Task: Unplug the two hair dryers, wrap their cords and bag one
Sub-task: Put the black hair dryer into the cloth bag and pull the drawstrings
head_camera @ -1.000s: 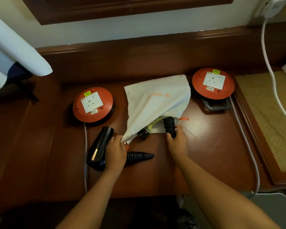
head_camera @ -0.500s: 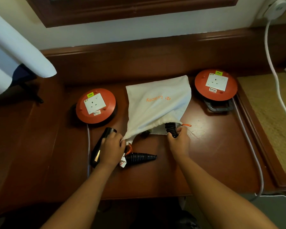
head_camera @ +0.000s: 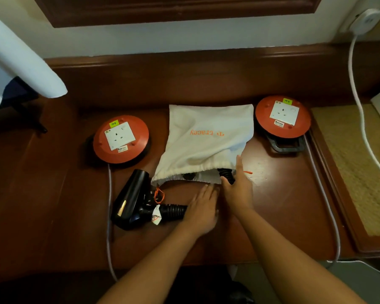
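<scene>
A white drawstring bag (head_camera: 206,137) printed "tracey" lies in the middle of the wooden table (head_camera: 272,205), mouth toward me. A black ribbed cord sleeve (head_camera: 226,174) of a hair dryer sticks out of the mouth; the dryer itself is hidden inside. My right hand (head_camera: 237,187) presses against that sleeve with straight fingers. A second black hair dryer (head_camera: 130,198) lies left of the bag, its ribbed sleeve (head_camera: 173,212) pointing right. My left hand (head_camera: 201,208) lies flat over that sleeve's tip. The bag's orange drawstring (head_camera: 158,195) trails over this dryer.
Two orange extension reels with empty sockets sit on the table, one to the left (head_camera: 121,139) and one to the right (head_camera: 283,116) of the bag. Grey cables (head_camera: 109,216) run off the front edge. A white cable (head_camera: 360,102) hangs from a wall plug. A woven mat (head_camera: 355,163) lies right.
My left hand let go of the bag's edge and moved right, flattening over the outside dryer's sleeve. My right hand's fingers straightened against the sleeve at the bag's mouth.
</scene>
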`<control>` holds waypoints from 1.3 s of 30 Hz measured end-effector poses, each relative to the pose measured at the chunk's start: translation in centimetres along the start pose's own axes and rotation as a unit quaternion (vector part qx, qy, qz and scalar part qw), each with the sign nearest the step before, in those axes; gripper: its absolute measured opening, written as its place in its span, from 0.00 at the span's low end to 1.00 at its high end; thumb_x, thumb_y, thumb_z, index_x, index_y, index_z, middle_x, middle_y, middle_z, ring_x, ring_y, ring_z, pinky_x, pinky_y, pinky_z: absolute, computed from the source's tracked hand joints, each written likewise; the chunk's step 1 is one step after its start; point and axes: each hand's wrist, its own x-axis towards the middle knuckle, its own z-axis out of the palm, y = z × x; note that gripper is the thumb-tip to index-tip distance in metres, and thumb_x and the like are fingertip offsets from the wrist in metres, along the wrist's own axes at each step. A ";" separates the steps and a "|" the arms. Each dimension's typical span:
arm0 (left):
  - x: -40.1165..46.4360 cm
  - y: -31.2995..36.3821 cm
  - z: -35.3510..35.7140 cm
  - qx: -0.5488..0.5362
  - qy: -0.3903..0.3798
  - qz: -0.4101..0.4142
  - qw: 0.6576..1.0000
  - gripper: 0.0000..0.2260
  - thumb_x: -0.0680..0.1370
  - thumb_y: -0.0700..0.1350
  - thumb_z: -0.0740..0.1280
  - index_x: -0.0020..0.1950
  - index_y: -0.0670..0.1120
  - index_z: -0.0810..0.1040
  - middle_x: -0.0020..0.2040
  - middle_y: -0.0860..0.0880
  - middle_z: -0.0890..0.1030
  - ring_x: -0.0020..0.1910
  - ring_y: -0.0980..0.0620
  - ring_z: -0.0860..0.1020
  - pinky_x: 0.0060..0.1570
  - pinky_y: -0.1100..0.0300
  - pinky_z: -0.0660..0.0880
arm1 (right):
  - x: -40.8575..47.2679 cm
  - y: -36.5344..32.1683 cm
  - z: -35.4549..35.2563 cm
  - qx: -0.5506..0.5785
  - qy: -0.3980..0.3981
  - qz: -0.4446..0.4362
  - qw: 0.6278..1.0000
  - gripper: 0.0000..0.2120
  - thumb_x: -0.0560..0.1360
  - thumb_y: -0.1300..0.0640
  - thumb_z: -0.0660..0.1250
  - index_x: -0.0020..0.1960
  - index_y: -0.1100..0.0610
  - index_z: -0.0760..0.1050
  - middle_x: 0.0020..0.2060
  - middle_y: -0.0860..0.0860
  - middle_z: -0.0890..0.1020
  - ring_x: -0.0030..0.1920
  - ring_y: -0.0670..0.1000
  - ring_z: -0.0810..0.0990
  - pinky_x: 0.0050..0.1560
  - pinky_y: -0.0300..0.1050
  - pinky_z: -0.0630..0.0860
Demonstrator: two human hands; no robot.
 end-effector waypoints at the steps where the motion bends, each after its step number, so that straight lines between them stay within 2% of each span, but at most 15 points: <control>1: 1.0 0.2 0.2 0.022 -0.010 -0.025 0.999 0.30 0.80 0.48 0.58 0.78 0.43 0.50 0.79 0.45 0.50 0.78 0.46 0.46 0.74 0.50 0.49 | 0.2 0.0 -0.2 -0.020 -0.007 -0.012 1.000 0.26 0.76 0.58 0.66 0.72 0.51 0.63 0.42 0.50 0.78 0.40 0.48 0.76 0.31 0.28 0.66; 4: 2.8 -0.1 0.5 0.063 -0.028 -0.061 0.996 0.33 0.80 0.50 0.57 0.79 0.43 0.43 0.79 0.44 0.46 0.78 0.45 0.42 0.75 0.48 0.43 | 0.6 0.2 -0.4 -0.047 0.008 -0.020 0.999 0.10 0.76 0.58 0.67 0.57 0.58 0.75 0.44 0.51 0.80 0.41 0.47 0.75 0.33 0.29 0.65; 7: 2.6 0.2 1.0 0.069 -0.026 -0.054 0.996 0.32 0.79 0.51 0.58 0.78 0.43 0.49 0.78 0.44 0.52 0.77 0.44 0.49 0.74 0.48 0.50 | 1.2 1.0 -0.2 -0.044 0.027 0.012 0.999 0.09 0.76 0.57 0.68 0.53 0.61 0.76 0.44 0.53 0.81 0.41 0.47 0.74 0.40 0.38 0.68; 9: 1.9 1.2 1.2 0.081 -0.019 -0.027 0.996 0.29 0.79 0.52 0.59 0.76 0.43 0.55 0.74 0.44 0.59 0.73 0.44 0.57 0.70 0.49 0.58 | 1.7 1.5 0.0 -0.055 0.034 0.037 0.997 0.10 0.75 0.55 0.68 0.52 0.61 0.75 0.43 0.54 0.81 0.41 0.50 0.75 0.39 0.41 0.69; 12: 0.8 2.3 1.2 0.037 -0.030 -0.005 0.999 0.26 0.79 0.51 0.59 0.75 0.45 0.59 0.72 0.45 0.62 0.71 0.45 0.61 0.68 0.50 0.60 | 2.4 2.1 -0.1 -0.076 0.043 0.070 0.994 0.11 0.75 0.53 0.68 0.50 0.61 0.75 0.42 0.55 0.80 0.38 0.50 0.73 0.36 0.42 0.66; 13: 0.5 2.2 0.8 -0.002 -0.009 -0.009 1.000 0.24 0.79 0.51 0.59 0.74 0.45 0.62 0.71 0.45 0.64 0.71 0.45 0.62 0.69 0.50 0.61 | 2.6 2.4 -0.2 -0.080 0.046 0.076 0.993 0.11 0.75 0.53 0.68 0.49 0.61 0.75 0.42 0.56 0.81 0.38 0.51 0.73 0.36 0.42 0.64; 15: -0.1 1.1 -0.5 -0.056 0.112 -0.028 0.992 0.20 0.78 0.48 0.63 0.70 0.46 0.69 0.68 0.43 0.69 0.67 0.43 0.68 0.65 0.49 0.67 | 3.1 3.0 -0.3 -0.095 0.050 0.076 0.991 0.11 0.74 0.53 0.69 0.47 0.62 0.76 0.43 0.57 0.81 0.41 0.54 0.75 0.36 0.43 0.62; 17: -0.2 -1.5 -2.2 -0.002 0.243 -0.104 0.965 0.24 0.73 0.47 0.69 0.68 0.46 0.71 0.65 0.40 0.71 0.63 0.38 0.70 0.60 0.44 0.70 | 3.3 3.6 -0.3 -0.123 0.055 0.064 0.989 0.12 0.73 0.52 0.70 0.48 0.61 0.77 0.45 0.57 0.81 0.47 0.57 0.77 0.38 0.44 0.64; 18: 0.0 -3.1 -3.2 0.020 0.254 -0.168 0.952 0.29 0.71 0.48 0.71 0.71 0.47 0.68 0.67 0.38 0.68 0.64 0.37 0.68 0.61 0.43 0.69 | 3.4 3.9 -0.3 -0.143 0.059 0.064 0.986 0.13 0.73 0.51 0.70 0.49 0.61 0.78 0.47 0.57 0.80 0.49 0.58 0.76 0.41 0.46 0.68; 20: 1.0 -5.8 -5.1 0.033 0.178 -0.266 0.947 0.39 0.72 0.53 0.72 0.77 0.48 0.56 0.73 0.37 0.60 0.70 0.36 0.60 0.66 0.42 0.63 | 3.3 4.2 -0.3 -0.168 0.086 0.070 0.980 0.14 0.70 0.50 0.73 0.50 0.59 0.80 0.49 0.57 0.77 0.52 0.58 0.73 0.49 0.52 0.72; 22: 2.4 -7.7 -5.8 0.016 0.102 -0.287 0.952 0.40 0.73 0.54 0.70 0.78 0.49 0.52 0.74 0.38 0.60 0.70 0.36 0.62 0.66 0.43 0.63 | 3.3 4.3 -0.2 -0.161 0.111 0.064 0.979 0.14 0.68 0.51 0.75 0.47 0.59 0.81 0.49 0.56 0.73 0.51 0.57 0.71 0.51 0.55 0.72; 26: 2.4 -8.5 -5.8 -0.074 0.092 -0.242 0.963 0.22 0.77 0.40 0.63 0.71 0.46 0.68 0.62 0.39 0.76 0.59 0.38 0.74 0.57 0.48 0.73 | 3.7 4.3 -0.2 -0.113 0.056 0.088 0.988 0.13 0.73 0.51 0.69 0.48 0.61 0.76 0.51 0.55 0.74 0.42 0.53 0.74 0.44 0.47 0.74; 30: 0.4 -8.6 -5.0 -0.084 0.129 -0.210 0.966 0.21 0.76 0.31 0.59 0.68 0.42 0.72 0.59 0.38 0.76 0.58 0.39 0.75 0.55 0.50 0.72 | 4.2 4.4 -0.5 -0.122 0.049 0.076 0.988 0.12 0.74 0.52 0.66 0.47 0.62 0.75 0.49 0.55 0.74 0.39 0.52 0.73 0.39 0.46 0.71; 36: -0.6 -9.1 -4.7 -0.040 0.101 -0.194 0.975 0.21 0.77 0.32 0.57 0.69 0.43 0.72 0.57 0.40 0.74 0.54 0.41 0.76 0.53 0.53 0.73 | 5.0 4.7 -1.0 -0.134 0.050 0.062 0.988 0.12 0.75 0.52 0.65 0.47 0.62 0.75 0.49 0.55 0.75 0.38 0.52 0.73 0.38 0.44 0.67; 39: -0.5 -9.3 -5.0 -0.019 0.061 -0.186 0.980 0.19 0.79 0.37 0.59 0.70 0.43 0.71 0.58 0.42 0.72 0.54 0.42 0.75 0.53 0.53 0.73 | 5.3 4.7 -0.9 -0.141 0.043 0.071 0.987 0.13 0.75 0.51 0.65 0.50 0.62 0.75 0.51 0.55 0.74 0.39 0.52 0.73 0.38 0.45 0.68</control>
